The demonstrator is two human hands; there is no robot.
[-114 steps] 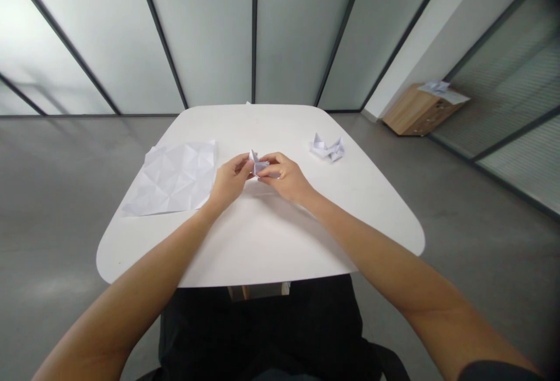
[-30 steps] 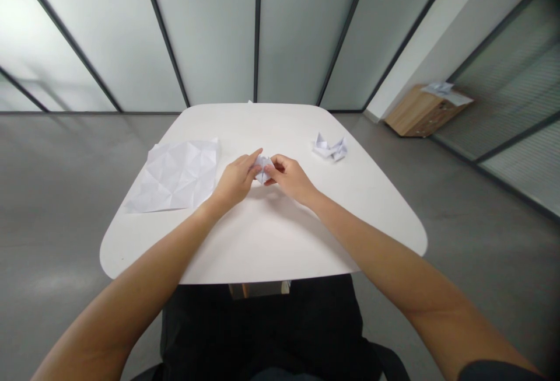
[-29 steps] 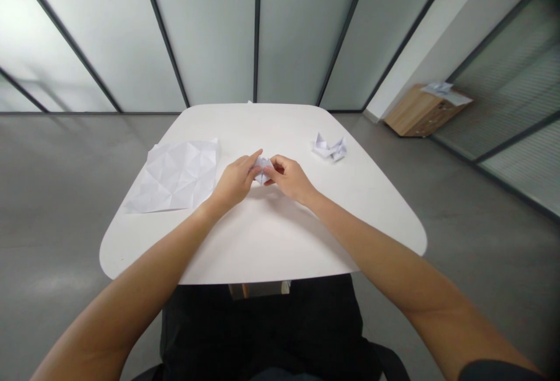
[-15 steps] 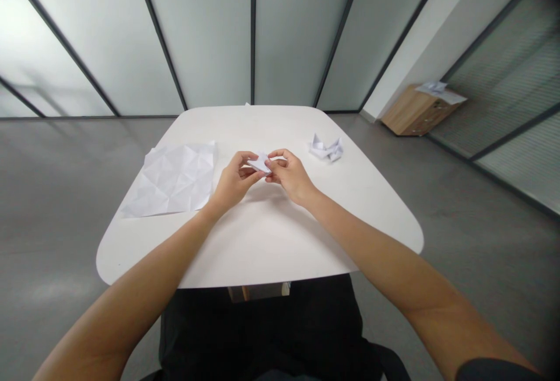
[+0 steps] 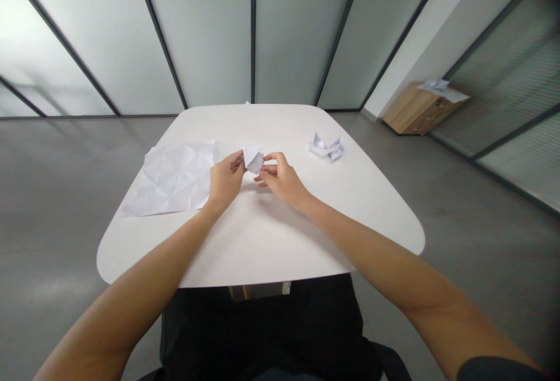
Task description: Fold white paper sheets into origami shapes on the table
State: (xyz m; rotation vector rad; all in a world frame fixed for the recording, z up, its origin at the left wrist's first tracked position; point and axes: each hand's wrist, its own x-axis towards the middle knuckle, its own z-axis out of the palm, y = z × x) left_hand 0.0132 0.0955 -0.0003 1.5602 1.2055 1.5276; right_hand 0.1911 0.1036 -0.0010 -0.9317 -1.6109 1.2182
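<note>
A small piece of folded white paper [image 5: 252,160] is held above the middle of the table, with one pointed flap facing up. My left hand [image 5: 226,181] pinches it at its left edge. On the other side, my right hand [image 5: 284,182] has thumb and index fingertips at the paper's right edge, the other fingers curled loosely below. To the left lies a large creased white sheet [image 5: 175,177], flat on the table. A folded paper shape with raised points [image 5: 326,147] rests at the right.
The white table [image 5: 271,241] has rounded corners. A wooden cabinet [image 5: 413,109] with papers on top stands on the floor at the far right. Frosted glass panels [image 5: 210,31] rise behind the table. My legs, in black, are below the near edge.
The folded paper has turned from a flatter tilt to show its flap face, and moved slightly left. My left hand shifted left with it; my right fingers moved to its right edge.
</note>
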